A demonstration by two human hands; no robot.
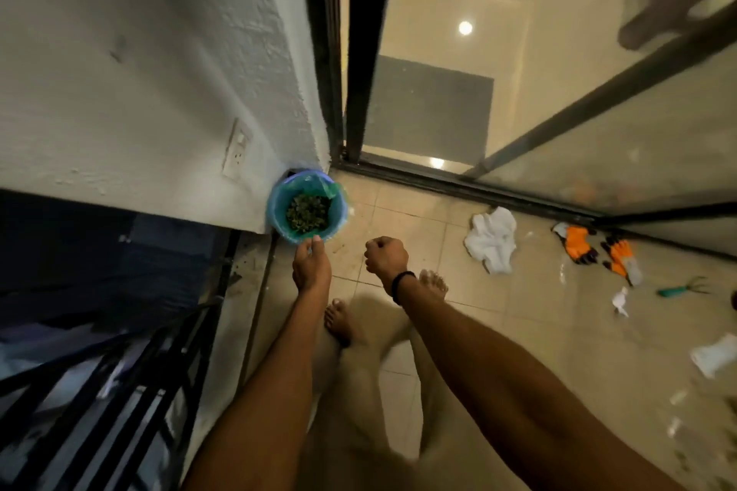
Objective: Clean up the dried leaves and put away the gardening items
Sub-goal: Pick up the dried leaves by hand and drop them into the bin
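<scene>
Standing barefoot on the balcony tiles, the person reaches toward the small blue-lined bin in the wall corner, dried leaves already heaped inside. The left hand hangs at its rim, fingers loosely apart and empty; the right hand is curled into a fist, contents unseen. Leaf disposal looks nearly done. Next, I'd guess, come the orange gloves and green hand rake, lying well apart by the glass door.
</scene>
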